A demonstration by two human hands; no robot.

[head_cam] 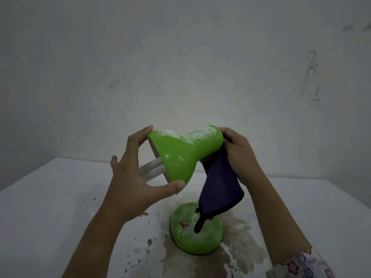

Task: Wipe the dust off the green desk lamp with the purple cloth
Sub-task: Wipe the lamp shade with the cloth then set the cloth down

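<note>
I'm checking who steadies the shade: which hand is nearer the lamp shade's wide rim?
Left. The left hand grips the lamp shade at its rim; the right hand holds the purple cloth at the narrow end.

A plain, dim room, likely in a home: a scuffed whitewashed wall behind a stained white worktop.

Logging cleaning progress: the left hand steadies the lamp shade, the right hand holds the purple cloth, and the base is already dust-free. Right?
Not quite: the head view shows the base still speckled with white dust. The left hand does steady the shade, and the right hand holds the purple cloth.
</note>
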